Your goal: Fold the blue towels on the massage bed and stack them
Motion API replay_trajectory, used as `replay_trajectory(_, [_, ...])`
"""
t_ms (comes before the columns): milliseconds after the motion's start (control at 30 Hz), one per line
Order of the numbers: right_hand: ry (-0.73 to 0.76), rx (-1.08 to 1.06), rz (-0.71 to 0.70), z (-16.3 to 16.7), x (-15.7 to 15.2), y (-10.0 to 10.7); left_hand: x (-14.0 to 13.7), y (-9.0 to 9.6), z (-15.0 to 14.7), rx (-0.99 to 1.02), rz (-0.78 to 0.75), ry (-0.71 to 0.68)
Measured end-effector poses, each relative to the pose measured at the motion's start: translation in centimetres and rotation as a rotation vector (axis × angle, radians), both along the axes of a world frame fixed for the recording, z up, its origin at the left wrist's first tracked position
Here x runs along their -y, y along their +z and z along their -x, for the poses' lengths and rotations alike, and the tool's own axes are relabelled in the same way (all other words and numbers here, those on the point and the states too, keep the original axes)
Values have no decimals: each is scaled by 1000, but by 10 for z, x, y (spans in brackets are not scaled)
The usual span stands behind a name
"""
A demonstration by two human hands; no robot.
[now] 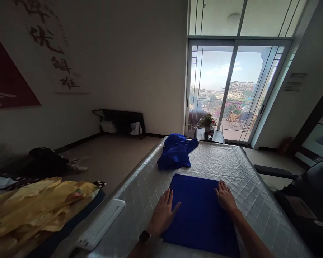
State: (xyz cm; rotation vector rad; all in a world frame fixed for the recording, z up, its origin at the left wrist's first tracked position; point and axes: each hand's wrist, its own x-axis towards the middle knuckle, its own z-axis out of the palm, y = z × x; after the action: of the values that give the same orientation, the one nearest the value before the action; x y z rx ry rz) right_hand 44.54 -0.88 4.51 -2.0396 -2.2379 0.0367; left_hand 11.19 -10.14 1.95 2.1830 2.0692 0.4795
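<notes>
A flat, squared piece of blue cloth [196, 215], apparently folded, lies on the silvery quilted table cover [140, 200]. My left hand [164, 211] rests along its left edge with fingers stretched out, a dark watch on the wrist. At the upper right edge of the cloth, my right hand [226, 195] lies flat with its fingers extended. Neither hand grips anything. Beyond them, towards the far end of the table, sits a crumpled blue garment [176, 152], apart from the flat cloth.
On the table's left edge lies a long white plastic object [102, 224]. Yellow patterned fabric [43, 208] is heaped at the left. A small dark table [216, 136] with a potted plant [207, 121] stands past the far end. Dark chair [309, 193] at right.
</notes>
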Motion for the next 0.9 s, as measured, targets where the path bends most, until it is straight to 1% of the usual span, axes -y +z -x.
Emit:
replay_trajectory(100, [3,-28,-19,-5,-5,-15,-11,6,-1,-32,15,42])
replay_trajectory(167, [-6,-51,-33,-7,-6,-21,-23,13,-14,-66,-17,65])
replay_trajectory(200, [-8,-56,-39,-7,-6,-23,-29,17,-26,-85,-41,59])
replay_trajectory(267, [-9,-50,-47,-7,-6,-24,-43,24,-62,-112,-100,-5])
replay_trajectory(300, [-11,-44,-49,-7,-6,-24,-49,27,-84,-112,-129,-64])
replay_trajectory(367, [-12,-30,-50,-8,-5,-23,-60,30,-130,-69,-176,-224])
replay_trajectory(433, [9,-10,-48,-9,-5,-23,-70,29,-170,-11,-195,-358])
replay_trajectory(500, [30,6,-44,-10,-4,-24,-79,25,-194,39,-189,-416])
replay_trajectory(533, [33,8,-43,-10,-5,-24,-83,23,-198,56,-174,-419])
replay_trajectory(600, [18,-8,-44,-10,-5,-25,-91,18,-193,71,-133,-401])
replay_trajectory(667, [-6,-33,-51,-9,-6,-25,-97,14,-170,63,-90,-370])
replay_trajectory(733, [-16,-49,-58,-8,-7,-26,-103,12,-135,46,-57,-313])
replay_trajectory(900, [-11,-70,-62,-8,-7,-27,-113,10,-36,-4,-12,-114])
